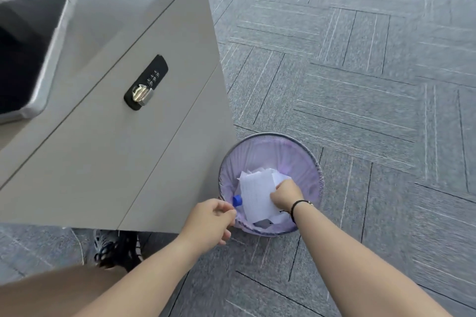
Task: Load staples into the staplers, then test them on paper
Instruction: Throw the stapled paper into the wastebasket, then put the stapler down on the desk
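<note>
While the grey metal drawer cabinet (144,141) with a black combination lock (145,83) (digits unreadable) fills the left, the round wire-mesh wastebasket (313,159) with a lilac liner stands at its corner. Inside, the right hand (286,193) grips white paper sheets (255,194), print illegible; the left hand (210,221), fingers curled, pinches the near rim.

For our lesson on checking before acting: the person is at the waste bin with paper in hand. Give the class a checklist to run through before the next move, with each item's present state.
1. Right hand has a firm hold on the white paper: ok, fingers curled on it.
2. Paper is over the waste bin, inside its rim: ok.
3. Left hand is free: cannot tell; its fingers are curled by the near rim, perhaps pinching the purple liner.
4. Bin has room: ok, though other paper and a blue cap lie inside.
5. Staplers ready for use: cannot tell, none in view.
</note>
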The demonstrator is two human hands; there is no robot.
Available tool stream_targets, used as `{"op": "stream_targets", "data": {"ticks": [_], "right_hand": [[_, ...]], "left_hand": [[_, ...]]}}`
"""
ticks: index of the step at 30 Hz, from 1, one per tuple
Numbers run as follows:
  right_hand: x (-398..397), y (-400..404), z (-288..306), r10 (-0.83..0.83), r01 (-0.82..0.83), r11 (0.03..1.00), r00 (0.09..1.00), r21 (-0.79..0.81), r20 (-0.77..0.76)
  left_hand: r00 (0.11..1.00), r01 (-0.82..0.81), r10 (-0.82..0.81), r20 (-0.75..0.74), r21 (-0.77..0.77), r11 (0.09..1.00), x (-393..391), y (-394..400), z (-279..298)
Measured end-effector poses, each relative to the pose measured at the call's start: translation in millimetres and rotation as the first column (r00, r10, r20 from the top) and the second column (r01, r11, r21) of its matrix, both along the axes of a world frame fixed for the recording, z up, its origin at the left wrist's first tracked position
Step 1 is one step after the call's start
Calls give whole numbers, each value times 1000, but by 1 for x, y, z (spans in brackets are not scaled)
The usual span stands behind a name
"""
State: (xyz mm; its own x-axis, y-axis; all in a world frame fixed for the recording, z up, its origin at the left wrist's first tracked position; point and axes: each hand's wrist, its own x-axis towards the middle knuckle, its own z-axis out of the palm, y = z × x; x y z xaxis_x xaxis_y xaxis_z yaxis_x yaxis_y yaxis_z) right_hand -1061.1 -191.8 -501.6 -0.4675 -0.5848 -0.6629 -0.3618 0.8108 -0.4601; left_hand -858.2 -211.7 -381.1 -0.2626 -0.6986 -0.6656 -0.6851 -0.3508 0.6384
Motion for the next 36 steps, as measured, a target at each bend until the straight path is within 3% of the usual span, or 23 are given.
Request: {"op": "stream_targets", "data": {"ticks": [3,6,10,13,18,25,30,36], "right_hand": [[3,3,10,162,-159,984,986,81,-34],[6,4,30,222,-211,968,973,136,-70],[15,7,71,171,-178,979,983,-97,-73],[26,12,135,194,-213,926,977,-313,-90],[62,39,280,278,-248,713,959,-656,-60],[166,80,459,471,-345,378,871,-859,-142],[267,102,516,633,-434,200,742,-878,-222],[404,120,524,813,-581,61,501,-812,-297]], "left_hand": [[999,34,-34,-9,-15,999,1,2,7],[996,90,-90,3,-60,994,4,6,21],[984,179,-177,30,-224,958,6,9,68],[978,203,-201,49,-408,890,10,11,128],[978,117,-200,-58,-641,759,39,36,243],[972,-108,-107,-209,-803,587,149,99,363],[973,-232,91,-214,-875,424,266,160,416],[894,-163,448,-3,-934,317,418,229,423]]}}
